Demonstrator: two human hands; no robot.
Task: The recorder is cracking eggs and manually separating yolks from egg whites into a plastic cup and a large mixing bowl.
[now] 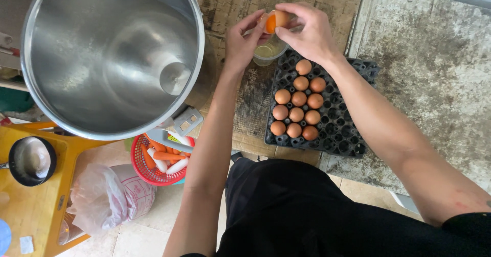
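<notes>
Both my hands hold a cracked brown egg [276,19] with its orange yolk showing. My left hand [244,38] grips the left half of the shell, my right hand [307,32] the right half. Directly under the egg stands a small clear cup [268,52] with pale liquid in it. Just below and to the right lies a black egg tray [353,134] holding several whole brown eggs [297,106] in its left part.
A large steel mixing bowl [66,47] fills the upper left. Below it are a red basket [140,167] of utensils, a plastic bag [102,195] and a yellow stand [41,211] carrying a small black pan [14,157]. The worn wooden board [230,1] meets grey concrete on the right.
</notes>
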